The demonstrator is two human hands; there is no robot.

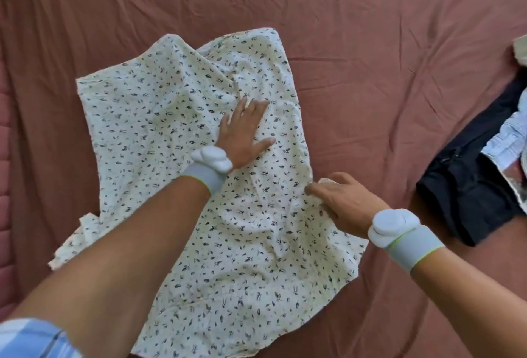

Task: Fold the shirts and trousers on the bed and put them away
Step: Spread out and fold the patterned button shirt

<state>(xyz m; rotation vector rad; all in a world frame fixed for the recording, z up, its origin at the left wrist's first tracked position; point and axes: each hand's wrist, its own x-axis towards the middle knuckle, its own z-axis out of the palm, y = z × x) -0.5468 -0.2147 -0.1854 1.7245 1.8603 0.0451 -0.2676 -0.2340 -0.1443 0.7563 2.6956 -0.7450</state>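
**Inspector:** State of the garment?

**Assessor:** The floral shirt (199,175) lies spread on the bed (370,29), roughly central, creased through the middle. One side is already turned in near the top; a loose flap trails at the lower left edge.

**Inspector:** Hands?

**Assessor:** The left hand (245,132) rests flat on the upper middle of the cloth, fingers straight and spread, pressing. The right hand (342,203) is at the right edge of the shirt, fingers curled round a bunch of that edge.

**Inspector:** Risks from here?

**Assessor:** In my judgement, three. If the right hand carries the edge across while the creases remain, they will be trapped inside the fold. If the left hand lifts early, the turned-in side may slide open. The trailing flap could stay outside the fold, leaving it uneven.

**Inspector:** Anything nearby?

**Assessor:** A dark garment (467,186) with a pale one (507,141) on top lies well apart at the right.
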